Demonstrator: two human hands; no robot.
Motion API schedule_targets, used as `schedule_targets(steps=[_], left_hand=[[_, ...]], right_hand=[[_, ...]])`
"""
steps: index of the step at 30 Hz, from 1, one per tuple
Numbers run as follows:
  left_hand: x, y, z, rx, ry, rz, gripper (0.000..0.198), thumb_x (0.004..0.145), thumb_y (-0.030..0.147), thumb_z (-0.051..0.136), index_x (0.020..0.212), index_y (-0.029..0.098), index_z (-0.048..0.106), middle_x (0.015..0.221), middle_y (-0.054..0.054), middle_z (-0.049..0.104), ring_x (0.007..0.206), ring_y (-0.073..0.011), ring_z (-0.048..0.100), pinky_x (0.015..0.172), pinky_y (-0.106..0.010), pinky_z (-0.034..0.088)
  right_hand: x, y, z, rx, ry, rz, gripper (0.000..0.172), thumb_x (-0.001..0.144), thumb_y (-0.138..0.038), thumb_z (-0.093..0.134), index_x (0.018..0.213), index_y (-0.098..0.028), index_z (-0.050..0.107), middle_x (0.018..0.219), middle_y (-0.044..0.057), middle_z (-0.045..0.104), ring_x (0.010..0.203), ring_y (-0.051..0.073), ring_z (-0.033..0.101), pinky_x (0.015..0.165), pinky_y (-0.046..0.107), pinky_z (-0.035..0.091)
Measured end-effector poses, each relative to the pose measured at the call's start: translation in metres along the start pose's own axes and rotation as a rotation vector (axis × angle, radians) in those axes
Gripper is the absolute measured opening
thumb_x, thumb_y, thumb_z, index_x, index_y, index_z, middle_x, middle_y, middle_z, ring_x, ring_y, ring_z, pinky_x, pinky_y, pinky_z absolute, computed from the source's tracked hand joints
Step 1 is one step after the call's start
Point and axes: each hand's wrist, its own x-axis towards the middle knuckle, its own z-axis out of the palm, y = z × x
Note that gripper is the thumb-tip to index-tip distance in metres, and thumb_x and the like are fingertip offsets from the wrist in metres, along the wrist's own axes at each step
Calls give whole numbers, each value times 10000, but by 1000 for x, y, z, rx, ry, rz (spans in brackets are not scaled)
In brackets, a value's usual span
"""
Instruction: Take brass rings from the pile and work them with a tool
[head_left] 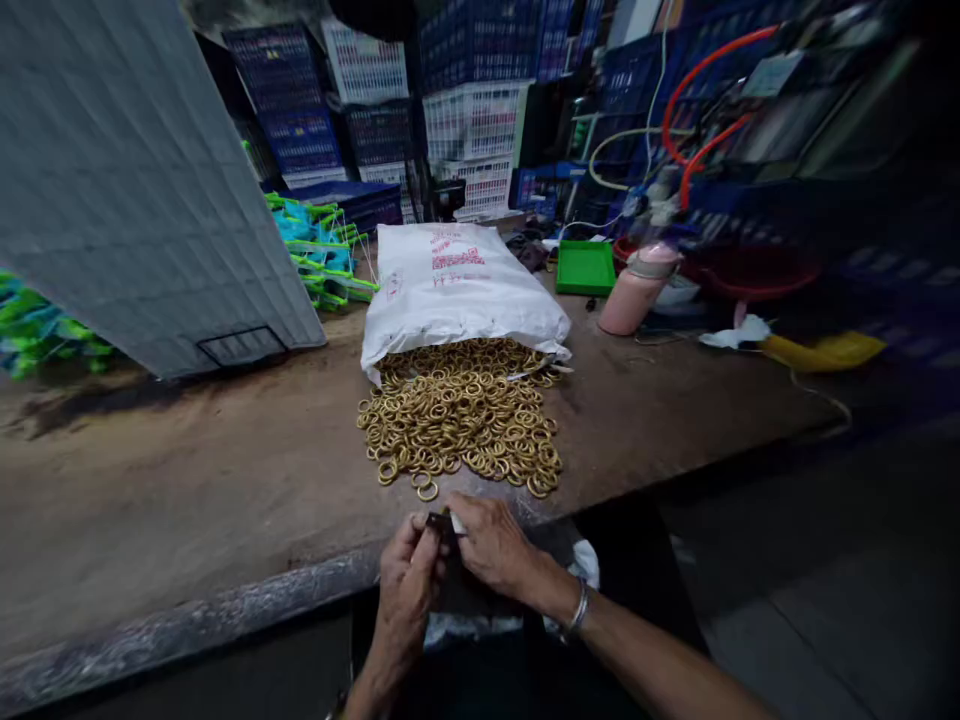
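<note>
My left hand [407, 578] and my right hand [491, 545] meet at the near edge of the wooden worktable [187, 500]. Both are closed in a pinch on a small dark piece [439, 522] held between them; I cannot make out what it is. A bangle circles my right wrist. Just beyond the hands lies a heap of brass rings [459, 420], spilled from the open mouth of a white sack [457, 285] with red print. Under my hands hangs a crumpled clear bag [577, 560].
A big grey woven panel [127, 190] leans at the left, with green and blue parts [319, 250] behind it. A green tray [585, 267], a pink bottle [637, 290] and a yellow scoop [821, 350] sit at the right. Blue and white crates [472, 110] stack behind.
</note>
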Motion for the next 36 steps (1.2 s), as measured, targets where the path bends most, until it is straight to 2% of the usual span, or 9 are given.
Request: schedule_targets(steps=[7, 12, 18, 24, 29, 33, 36], left_hand=[[3, -7, -3, -15, -19, 34, 316, 691, 481, 564, 711, 176, 484, 543, 53, 484, 415, -36, 362, 376, -135, 250], [1, -14, -9, -16, -41, 66, 268, 719, 421, 569, 674, 173, 481, 535, 51, 478, 421, -38, 371, 382, -139, 250], [-14, -4, -10, -317, -150, -63, 232, 708, 384, 603, 703, 180, 492, 560, 50, 504, 407, -31, 355, 391, -146, 249], [-11, 4, -12, -447, -105, -150, 309, 672, 439, 619, 701, 133, 586, 619, 8, 540, 436, -30, 365, 412, -154, 285], [-4, 6, -17, -559, -70, -167, 210, 616, 329, 689, 733, 183, 594, 676, 2, 583, 449, -48, 414, 419, -168, 322], [3, 5, -23, -641, -81, -213, 276, 548, 259, 731, 785, 172, 617, 688, -11, 583, 530, -85, 495, 461, -184, 378], [8, 5, -25, -676, -115, -193, 183, 599, 251, 701, 721, 152, 606, 717, -23, 581, 590, -101, 520, 458, -180, 378]], right_hand=[[4, -3, -6, 25, -94, 20, 302, 667, -89, 387, 929, -187, 501, 775, 28, 599, 712, 153, 527, 600, 231, 279], [7, -3, -9, -47, -154, 75, 293, 695, -106, 388, 953, -178, 505, 778, 48, 596, 696, 159, 522, 586, 244, 268], [18, 2, -5, -80, -2, 126, 267, 695, -79, 380, 926, -172, 474, 793, 41, 580, 711, 148, 516, 600, 243, 275], [31, -3, 15, -96, 165, 123, 212, 748, -195, 449, 960, -190, 443, 906, 53, 557, 816, 181, 500, 666, 269, 299], [41, -7, 20, -110, 217, 144, 214, 729, -175, 461, 940, -209, 455, 929, 37, 545, 825, 183, 502, 678, 278, 311], [41, -5, 13, -75, 226, 158, 206, 706, -156, 459, 906, -205, 466, 909, 34, 541, 806, 169, 502, 657, 260, 312], [41, -2, 6, 27, 228, 163, 169, 693, -134, 459, 849, -197, 482, 800, 14, 549, 728, 145, 496, 623, 240, 306]])
